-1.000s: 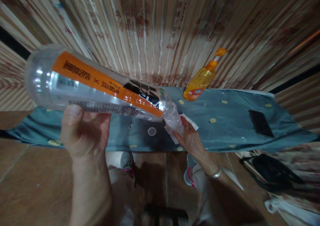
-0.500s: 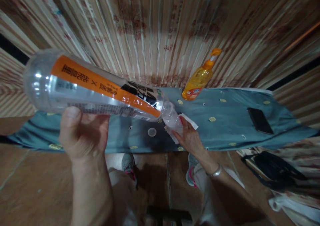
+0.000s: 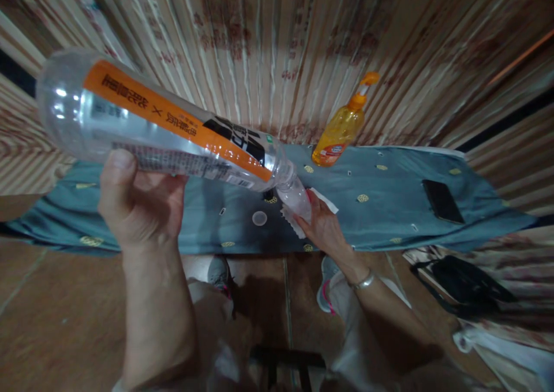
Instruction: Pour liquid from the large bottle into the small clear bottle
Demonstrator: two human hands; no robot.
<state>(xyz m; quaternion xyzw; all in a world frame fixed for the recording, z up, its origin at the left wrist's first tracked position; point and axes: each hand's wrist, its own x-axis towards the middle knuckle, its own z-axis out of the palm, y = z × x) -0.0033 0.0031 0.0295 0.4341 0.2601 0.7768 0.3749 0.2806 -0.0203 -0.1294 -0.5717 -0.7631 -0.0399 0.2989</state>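
Observation:
My left hand [image 3: 142, 204] is wrapped round a large clear plastic bottle [image 3: 173, 129] with an orange and silver label. The bottle is tilted, its base raised at the left and its neck pointing down to the right. Its mouth meets a small translucent container [image 3: 295, 200], which my right hand [image 3: 322, 221] grips; whether anything flows between them I cannot tell. Under that container a piece of white paper [image 3: 328, 201] shows. Left of it, a round translucent lid [image 3: 259, 218] lies on the teal cloth [image 3: 376, 175].
An orange pump bottle [image 3: 337, 135] stands at the back of the cloth, near the pleated curtain [image 3: 259, 45]. A black phone [image 3: 442, 201] lies to the right. Lower right, a black bag [image 3: 471, 282] sits beside the table, above some white plastic [image 3: 489, 343].
The large bottle's base has risen, so it slopes more steeply. My right hand still grips the small container at its mouth. The whole view has shifted slightly.

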